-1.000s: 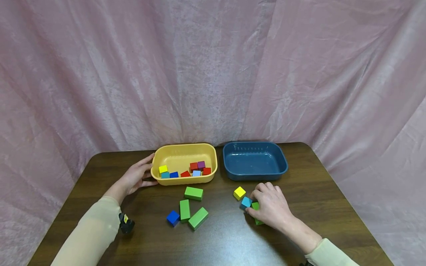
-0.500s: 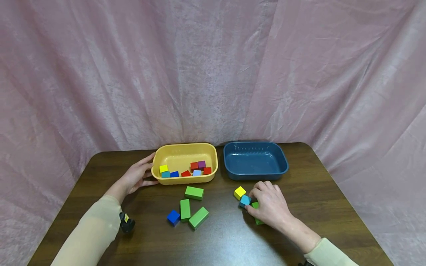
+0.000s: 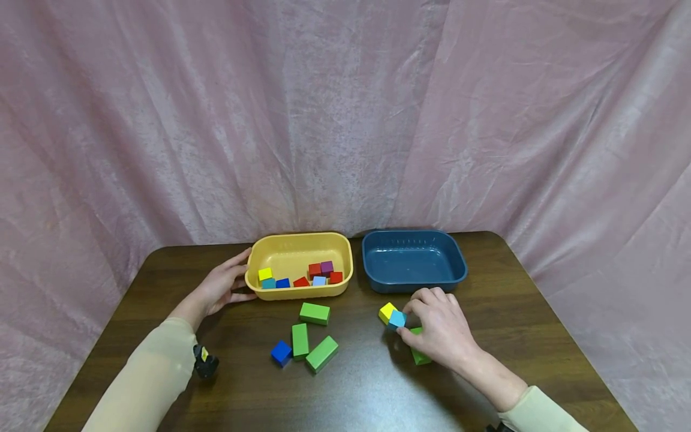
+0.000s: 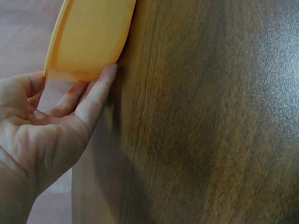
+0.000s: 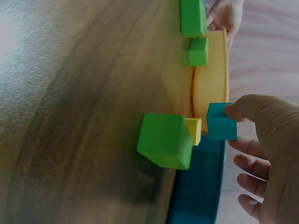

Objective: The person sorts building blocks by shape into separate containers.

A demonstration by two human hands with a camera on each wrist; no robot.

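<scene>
Light blue cube (image 3: 396,320) has come up, shifting away from the green block (image 3: 421,355) to over the near edge of the loose yellow cube (image 3: 385,311); right hand (image 3: 439,327) moved a little with it. Left hand and both trays look about the same.

Right hand: thumb and index fingers clamped on opposite sides of the light blue cube, other fingers loose behind. Looks off the surface (image 3: 243,390) in the right wrist view. Green block sits below this hand, not held.

Left hand (image 3: 218,288): fingers spread, tips touching the left end of the yellow tray (image 3: 297,249), not wrapped round it; reads as steadying.

Progress, judging from layout: partway. Eight cubes (image 3: 315,271) in the yellow tray: three red, plus yellow, teal, dark blue, pale blue, purple. None visible in the blue tray (image 3: 412,264), beside it on the right. Light blue cube picked up, not placed. Outside the trays: loose yellow cube, green block by the right hand, three green blocks (image 3: 300,342) and dark blue cube (image 3: 281,354) in front of the yellow tray, all seemingly left to sort.
</scene>
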